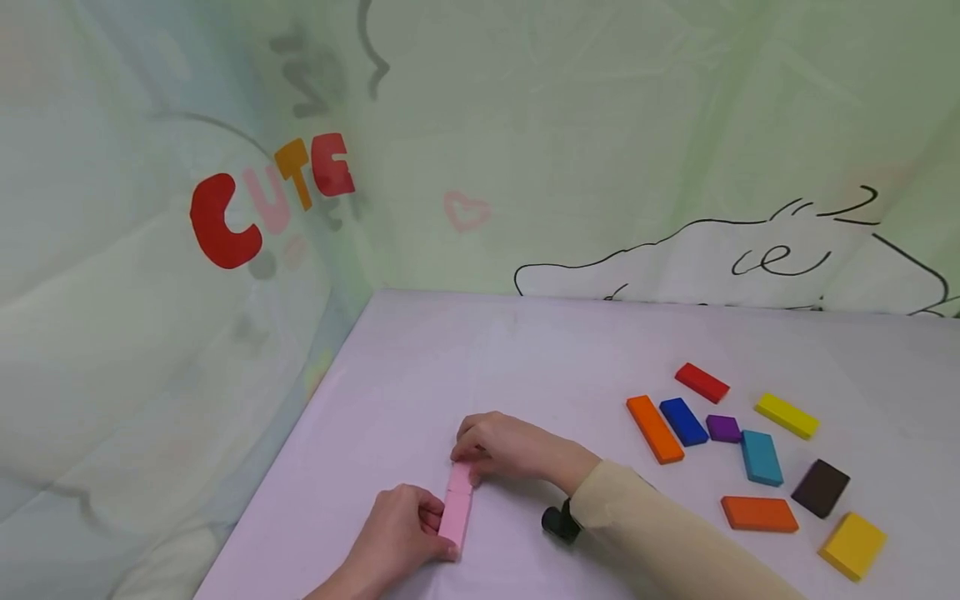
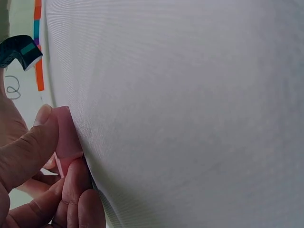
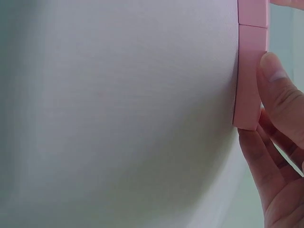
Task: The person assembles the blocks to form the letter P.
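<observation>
Blocks (image 1: 454, 522), 2 pink, end to end; left grip (image 1: 399, 531), right grip (image 1: 513, 447) pinching 1 each

On a pale lilac table (image 1: 525, 350) we are seeing two pink blocks (image 1: 455, 525) lying end to end toward the left. On the right, a red block (image 1: 702, 382) is lying farthest back, with a yellow block (image 1: 787, 416) to its right; a long orange block (image 1: 655, 429), a blue block (image 1: 683, 422) and a purple block (image 1: 723, 428) are sitting nearer us. A teal block (image 1: 762, 457) is lying just beside the purple one, and closer still we are finding a second orange block (image 1: 760, 513), a dark brown block (image 1: 821, 488) and a golden block (image 1: 853, 546).
</observation>
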A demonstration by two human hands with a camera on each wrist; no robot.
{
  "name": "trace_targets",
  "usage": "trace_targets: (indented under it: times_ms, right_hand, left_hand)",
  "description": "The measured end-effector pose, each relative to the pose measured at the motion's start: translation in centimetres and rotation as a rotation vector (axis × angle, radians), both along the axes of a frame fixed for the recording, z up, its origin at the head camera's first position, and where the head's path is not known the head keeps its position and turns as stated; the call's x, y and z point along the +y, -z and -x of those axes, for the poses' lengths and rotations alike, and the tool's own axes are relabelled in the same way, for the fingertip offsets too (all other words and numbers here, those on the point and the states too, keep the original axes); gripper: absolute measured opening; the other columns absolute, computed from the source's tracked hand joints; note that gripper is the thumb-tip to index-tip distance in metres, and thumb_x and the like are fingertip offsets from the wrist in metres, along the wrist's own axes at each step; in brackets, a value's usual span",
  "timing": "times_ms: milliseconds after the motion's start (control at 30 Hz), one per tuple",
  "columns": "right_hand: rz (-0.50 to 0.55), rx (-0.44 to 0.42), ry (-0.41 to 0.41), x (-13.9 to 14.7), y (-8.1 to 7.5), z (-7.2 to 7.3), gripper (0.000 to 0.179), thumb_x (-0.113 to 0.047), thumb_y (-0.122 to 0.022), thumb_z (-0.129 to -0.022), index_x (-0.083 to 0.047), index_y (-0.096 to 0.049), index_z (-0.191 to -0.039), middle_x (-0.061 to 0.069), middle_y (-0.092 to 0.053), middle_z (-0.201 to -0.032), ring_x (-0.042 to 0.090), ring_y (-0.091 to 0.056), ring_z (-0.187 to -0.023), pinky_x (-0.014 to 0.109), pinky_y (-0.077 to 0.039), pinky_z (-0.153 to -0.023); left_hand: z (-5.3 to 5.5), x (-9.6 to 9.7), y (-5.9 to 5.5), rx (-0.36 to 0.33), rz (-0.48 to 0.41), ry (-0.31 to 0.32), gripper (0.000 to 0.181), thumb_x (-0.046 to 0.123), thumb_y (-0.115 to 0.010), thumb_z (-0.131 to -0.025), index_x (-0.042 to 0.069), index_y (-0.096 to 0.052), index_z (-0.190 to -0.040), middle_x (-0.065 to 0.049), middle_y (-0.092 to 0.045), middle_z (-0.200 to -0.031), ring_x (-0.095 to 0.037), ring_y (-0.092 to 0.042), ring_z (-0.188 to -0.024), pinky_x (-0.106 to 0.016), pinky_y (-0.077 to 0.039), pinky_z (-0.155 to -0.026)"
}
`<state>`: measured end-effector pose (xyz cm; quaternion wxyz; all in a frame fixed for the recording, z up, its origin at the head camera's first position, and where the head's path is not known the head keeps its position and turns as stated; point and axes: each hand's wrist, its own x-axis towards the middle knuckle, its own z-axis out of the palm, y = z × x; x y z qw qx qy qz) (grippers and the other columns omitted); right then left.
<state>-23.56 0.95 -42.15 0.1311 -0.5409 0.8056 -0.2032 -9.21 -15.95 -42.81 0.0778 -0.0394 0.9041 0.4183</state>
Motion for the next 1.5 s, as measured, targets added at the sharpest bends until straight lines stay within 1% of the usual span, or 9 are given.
trace_targets:
  times_ms: [100,233,367,567,733,833,1067,1400,1500]
  right_hand:
    - [-0.011,0.0,-0.001,-0.2,0.1,0.1,0.026,-0.012,-0.081,-0.087,-0.01,-0.079,-0.113,0.004,-0.072,-0.11,0.013,-0.066,-0.101,0.023,-0.056,-0.091]
    - [-0.028,-0.01,0.018,-0.2,0.0,0.1,0.026,-0.012,-0.08,-0.088,-0.011,-0.079,-0.113,0.004,-0.071,-0.111,0.014,-0.066,-0.102,0.024,-0.056,-0.091]
    - [-0.03,-0.02,0.047,-0.1,-0.2,0.2,0.026,-0.012,-0.081,-0.087,-0.011,-0.079,-0.113,0.003,-0.071,-0.11,0.014,-0.066,-0.1,0.024,-0.057,-0.09]
    - [-0.03,-0.039,0.066,0.3,-0.3,0.5,0.026,-0.01,-0.081,-0.088,-0.01,-0.079,-0.114,0.003,-0.072,-0.11,0.014,-0.066,-0.1,0.025,-0.058,-0.09]
    - [-0.025,-0.031,0.057,0.5,-0.3,0.8,0.026,-0.01,-0.081,-0.088,-0.01,-0.079,-0.113,0.003,-0.072,-0.11,0.015,-0.067,-0.102,0.026,-0.057,-0.091]
    - [-0.02,-0.023,0.038,0.4,-0.3,1.0,0.025,-0.01,-0.081,-0.087,-0.01,-0.079,-0.113,0.004,-0.072,-0.11,0.015,-0.067,-0.102,0.026,-0.057,-0.091]
    - [-0.02,-0.02,0.015,0.3,-0.1,1.2,0.025,-0.01,-0.08,-0.088,-0.01,-0.079,-0.112,0.004,-0.072,-0.111,0.016,-0.067,-0.103,0.024,-0.057,-0.091]
    - [-0.011,-0.038,0.005,0.4,0.0,1.2,0.027,-0.011,-0.08,-0.088,-0.008,-0.078,-0.114,0.007,-0.072,-0.115,0.017,-0.068,-0.106,0.025,-0.057,-0.092]
    - [-0.016,-0.036,0.01,0.4,0.0,1.2,0.027,-0.012,-0.08,-0.087,-0.009,-0.078,-0.114,0.006,-0.072,-0.115,0.017,-0.068,-0.106,0.025,-0.057,-0.093]
  left_hand:
    - [0.0,0.0,0.0,0.005,0.004,0.001,0.033,0.008,-0.095,-0.065,0.0,-0.075,-0.089,0.003,-0.07,-0.069,-0.004,-0.062,-0.065,-0.02,-0.051,-0.058]
    - [0.1,0.0,-0.1,-0.012,0.01,-0.001,0.033,0.008,-0.095,-0.066,0.0,-0.075,-0.09,0.003,-0.069,-0.069,-0.006,-0.061,-0.065,-0.021,-0.05,-0.059]
    - [0.2,0.0,-0.2,-0.002,0.014,-0.002,0.032,0.007,-0.095,-0.066,0.0,-0.075,-0.089,0.004,-0.069,-0.069,-0.006,-0.061,-0.065,-0.02,-0.051,-0.059]
    - [0.4,0.0,-0.2,0.013,0.018,-0.005,0.031,0.006,-0.095,-0.066,0.0,-0.076,-0.088,0.004,-0.069,-0.068,-0.005,-0.061,-0.064,-0.02,-0.051,-0.058]
    - [0.6,0.1,-0.3,-0.001,0.038,-0.027,0.029,0.007,-0.094,-0.066,0.001,-0.076,-0.088,0.004,-0.068,-0.068,-0.006,-0.06,-0.064,-0.021,-0.05,-0.058]
    - [0.7,0.1,-0.3,-0.004,0.026,-0.033,0.03,0.007,-0.094,-0.067,0.001,-0.075,-0.088,0.003,-0.069,-0.068,-0.006,-0.061,-0.064,-0.021,-0.05,-0.058]
    - [0.6,0.2,-0.2,0.015,-0.011,-0.031,0.031,0.007,-0.094,-0.066,0.0,-0.074,-0.089,0.001,-0.072,-0.069,-0.005,-0.063,-0.063,-0.021,-0.051,-0.057]
    - [0.6,0.3,-0.3,-0.004,0.005,-0.024,0.03,0.008,-0.094,-0.067,0.0,-0.074,-0.089,0.002,-0.071,-0.068,-0.005,-0.063,-0.063,-0.021,-0.052,-0.057]
    - [0.6,0.3,-0.3,0.001,0.002,-0.021,0.03,0.008,-0.094,-0.067,0.0,-0.074,-0.089,0.002,-0.072,-0.069,-0.005,-0.063,-0.063,-0.022,-0.052,-0.058]
